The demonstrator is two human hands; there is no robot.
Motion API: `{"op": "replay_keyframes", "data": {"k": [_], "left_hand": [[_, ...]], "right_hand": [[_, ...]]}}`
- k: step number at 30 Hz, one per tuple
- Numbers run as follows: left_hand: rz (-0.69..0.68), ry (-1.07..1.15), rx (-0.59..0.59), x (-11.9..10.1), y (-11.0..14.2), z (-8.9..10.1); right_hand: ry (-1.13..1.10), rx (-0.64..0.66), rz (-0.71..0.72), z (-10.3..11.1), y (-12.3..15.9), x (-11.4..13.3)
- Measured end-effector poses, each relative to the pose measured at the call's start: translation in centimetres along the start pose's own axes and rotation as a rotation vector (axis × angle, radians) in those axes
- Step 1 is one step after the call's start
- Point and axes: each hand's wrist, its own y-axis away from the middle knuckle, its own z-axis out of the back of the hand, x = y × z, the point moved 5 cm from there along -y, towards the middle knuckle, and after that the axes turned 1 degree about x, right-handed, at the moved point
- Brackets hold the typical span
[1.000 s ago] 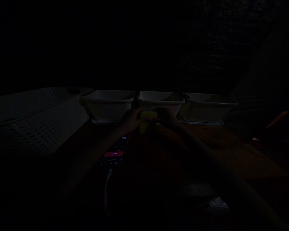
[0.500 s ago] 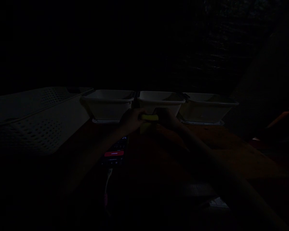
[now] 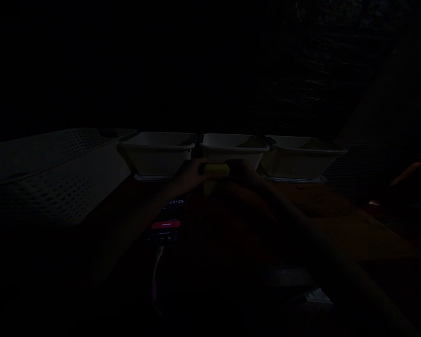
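Observation:
The picture is very dark. Near the middle, my left hand and my right hand hold a small yellow block-like thing between them, one at each end. Its exact kind cannot be made out. Just beneath it is another dull yellow shape, and I cannot tell if the two touch. My fingers are mostly lost in shadow but appear closed on the block. Right behind my hands stands a pale middle tub.
A pale left tub and right tub flank the middle one on the wooden table. Far left is a perforated basket. A lit phone with a cable lies below my left forearm. Another person's arm shows at right.
The yellow block has shifted slightly up and left and looks turned, with more of its face showing. My left forearm rose a little, uncovering more of the phone's digits.

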Motion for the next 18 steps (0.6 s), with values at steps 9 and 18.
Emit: {"op": "replay_keyframes", "data": {"k": [9,18], "left_hand": [[-0.078,-0.117,-0.032,-0.9,0.4,-0.2],[-0.119,-0.232,-0.048,-1.3,0.7,-0.5]], "right_hand": [[0.206,-0.036,0.023,0.0,-0.1,1.2],[0.145,-0.024,0.062,-0.2,0.0,0.8]]}}
